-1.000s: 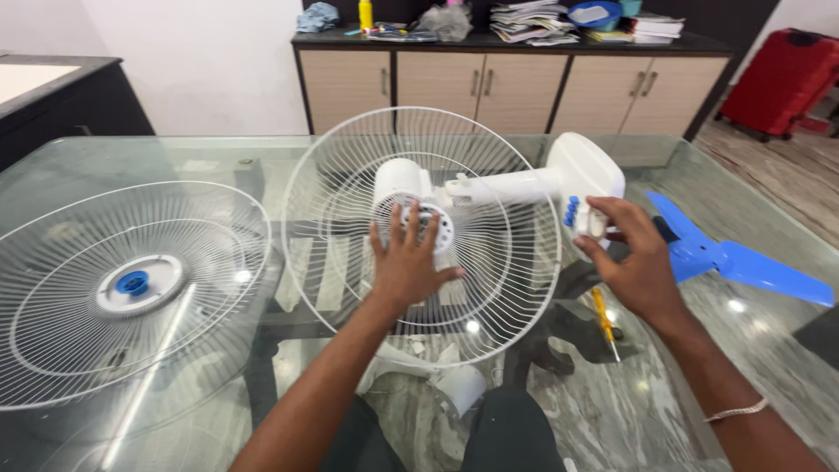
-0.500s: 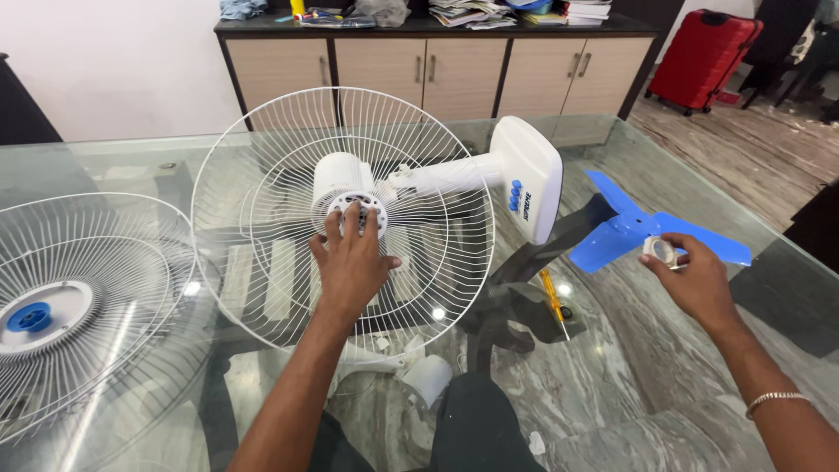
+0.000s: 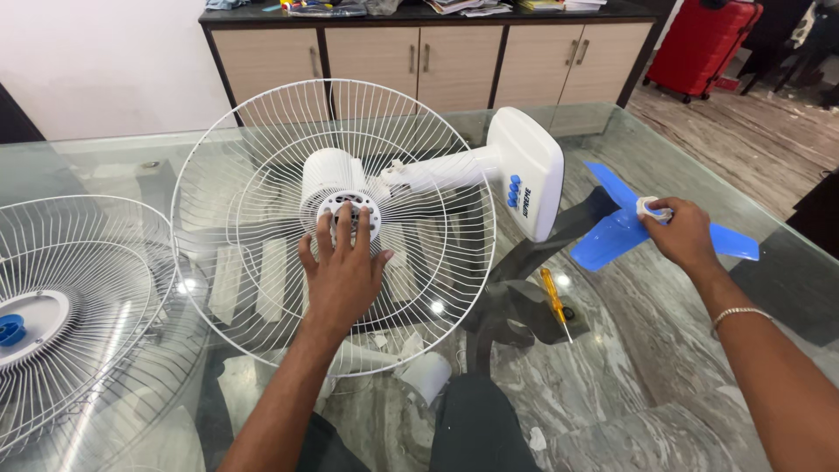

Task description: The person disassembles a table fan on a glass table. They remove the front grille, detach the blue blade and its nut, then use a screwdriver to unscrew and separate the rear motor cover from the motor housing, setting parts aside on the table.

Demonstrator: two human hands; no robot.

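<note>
Two hands at work: your left hand lies flat, fingers spread, on the white rear fan guard mid-counter, while your right hand pinches a small white cap over the blue fan blade.

Glass table, marbled floor visible through the top. Lying directly on it: white fan with wire guard, second guard at left, blue blade, yellow screwdriver.
</note>
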